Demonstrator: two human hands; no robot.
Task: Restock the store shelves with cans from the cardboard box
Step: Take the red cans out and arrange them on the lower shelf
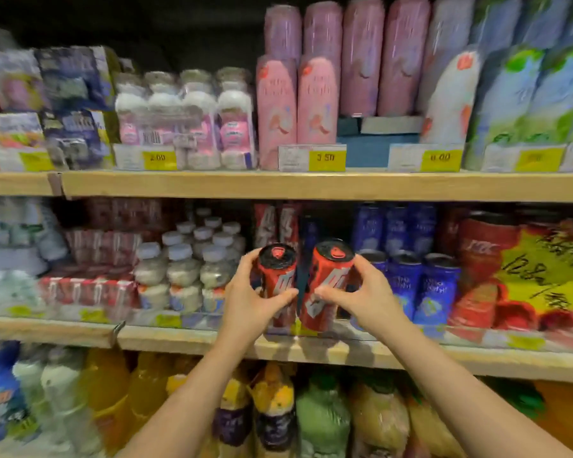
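**Head view: two red cans held at the middle shelf**

Head camera looks at wooden store shelves, blurred throughout. The left hand (248, 292) wraps its grip around the left red can (276, 282), thumb across the front of the label and fingers behind near the rim. The right hand (361, 292) holds the right red can (328, 285) the same way, thumb on the front, fingers curled over the far side by the top. Both cans stand roughly upright, tops tipped slightly toward each other, side by side with a narrow dark gap between them, their bases at the front edge of the middle shelf (192, 342); whether they rest on it cannot be told.

Behind the grips stand more red cans (275, 223). Just right of the right grip are blue cans (407, 279). Left of the left grip sit white-capped bottles (182, 269). Above both grips, on the upper shelf (212, 185), stand tall pink cans (318, 100) and yellow price tags (326, 159).
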